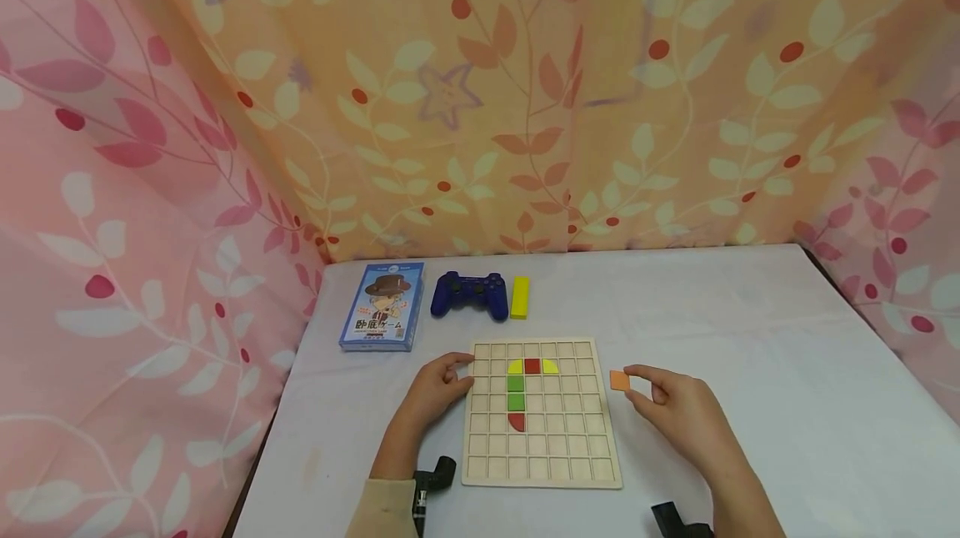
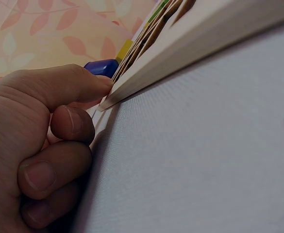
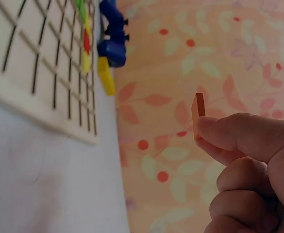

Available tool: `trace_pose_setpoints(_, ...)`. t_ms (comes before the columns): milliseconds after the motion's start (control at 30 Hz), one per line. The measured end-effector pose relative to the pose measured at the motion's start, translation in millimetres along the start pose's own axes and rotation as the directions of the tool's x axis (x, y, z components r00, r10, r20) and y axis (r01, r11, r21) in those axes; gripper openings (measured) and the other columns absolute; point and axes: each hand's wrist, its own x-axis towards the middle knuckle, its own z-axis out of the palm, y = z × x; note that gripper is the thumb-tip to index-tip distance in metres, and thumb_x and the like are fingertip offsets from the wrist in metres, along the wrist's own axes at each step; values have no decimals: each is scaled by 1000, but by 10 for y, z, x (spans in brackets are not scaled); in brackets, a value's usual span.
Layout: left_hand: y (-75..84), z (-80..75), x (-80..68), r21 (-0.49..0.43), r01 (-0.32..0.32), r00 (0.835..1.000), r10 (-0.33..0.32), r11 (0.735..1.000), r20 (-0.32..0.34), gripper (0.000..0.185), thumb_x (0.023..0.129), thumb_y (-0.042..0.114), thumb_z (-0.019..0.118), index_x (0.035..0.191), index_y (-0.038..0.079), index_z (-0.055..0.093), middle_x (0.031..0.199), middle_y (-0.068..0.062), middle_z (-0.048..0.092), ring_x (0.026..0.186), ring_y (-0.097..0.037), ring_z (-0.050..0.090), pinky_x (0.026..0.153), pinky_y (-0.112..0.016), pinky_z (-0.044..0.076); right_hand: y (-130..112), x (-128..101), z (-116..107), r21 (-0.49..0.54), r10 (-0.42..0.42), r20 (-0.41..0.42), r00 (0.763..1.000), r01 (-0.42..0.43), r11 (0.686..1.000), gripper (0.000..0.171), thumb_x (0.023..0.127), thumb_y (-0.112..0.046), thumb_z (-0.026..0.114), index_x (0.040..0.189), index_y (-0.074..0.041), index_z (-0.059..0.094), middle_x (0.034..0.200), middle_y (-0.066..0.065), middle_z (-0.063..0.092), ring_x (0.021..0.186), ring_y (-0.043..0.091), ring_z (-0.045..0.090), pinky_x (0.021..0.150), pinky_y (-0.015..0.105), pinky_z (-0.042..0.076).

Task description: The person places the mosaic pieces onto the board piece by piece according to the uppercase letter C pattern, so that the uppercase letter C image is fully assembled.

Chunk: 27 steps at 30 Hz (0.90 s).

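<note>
A wooden grid board [image 1: 542, 455] lies flat on the white table [image 1: 750, 329]. In its cells sit yellow, red and green pieces [image 1: 523, 384] that form a T-like column. My left hand [image 1: 442, 384] rests at the board's left edge [image 2: 190, 46], its curled fingers [image 2: 76, 85] touching the rim. To the right of the board, my right hand [image 1: 667, 404] pinches a small orange square tile [image 1: 619, 380] between thumb and forefinger, raised just above the table. In the right wrist view the orange tile [image 3: 198, 115] is seen edge-on at the fingertips.
Behind the board lie a blue card-game box [image 1: 382, 306], a dark blue game controller [image 1: 470, 293] and a yellow block [image 1: 520, 297]. Floral curtains [image 1: 480, 96] close off the back and both sides. The table's right half is bare white cloth.
</note>
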Motion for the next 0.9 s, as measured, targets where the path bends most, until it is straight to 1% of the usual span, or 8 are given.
trace_pose_setpoints(167, -6, -1, 9, -2, -2, 1000, 2, 1000, -1, 36, 94, 22, 75, 129, 15, 70, 57, 6, 44, 50, -10, 38, 51, -27, 33, -197, 75, -10, 51, -9, -4, 1000, 10, 999, 31, 90, -16, 80, 121, -11, 76, 60, -7, 33, 52, 8, 32, 48, 25, 30)
trace_pose_setpoints(333, -1, -4, 7, 0, -1, 1000, 1, 1000, -1, 36, 94, 21, 75, 129, 15, 70, 58, 6, 45, 50, -10, 39, 51, -28, 33, -373, 111, 31, 105, -17, -3, 1000, 17, 994, 30, 88, -13, 80, 118, -12, 77, 60, -9, 31, 53, 6, 30, 48, 24, 29)
trace_pose_setpoints(500, 2, -7, 11, 7, 1, 1000, -1, 1000, -3, 36, 94, 22, 75, 129, 15, 71, 58, 6, 45, 51, -11, 39, 52, -28, 34, -528, 126, 101, 150, -3, 34, 999, -2, 989, 30, 88, -14, 80, 118, -12, 77, 59, -8, 30, 53, 6, 28, 48, 23, 26)
trace_pose_setpoints(633, -3, -6, 18, 8, -4, 1000, 4, 1000, -4, 35, 94, 22, 75, 128, 16, 71, 58, 6, 44, 52, -11, 39, 53, -28, 34, -633, 128, 180, 187, 13, 79, 997, -28, 982, 30, 88, -14, 81, 118, -13, 77, 58, -8, 29, 51, 7, 26, 48, 23, 24)
trace_pose_setpoints(733, -12, -3, 19, 5, -7, 1000, 7, 1000, -3, 35, 94, 22, 75, 128, 15, 71, 58, 7, 44, 52, -11, 39, 53, -28, 34, -701, 114, 259, 206, 14, 116, 993, -38, 978, 30, 88, -15, 82, 117, -15, 78, 57, -7, 30, 51, 7, 27, 49, 23, 24)
trace_pose_setpoints(900, -21, 4, 16, -8, -18, 1000, 18, 1000, 3, 35, 94, 21, 75, 128, 15, 71, 57, 6, 44, 51, -10, 39, 53, -28, 34, -791, 55, 420, 187, -12, 142, 990, -15, 982, 28, 86, -16, 84, 113, -20, 79, 56, -9, 31, 49, 5, 27, 49, 22, 23)
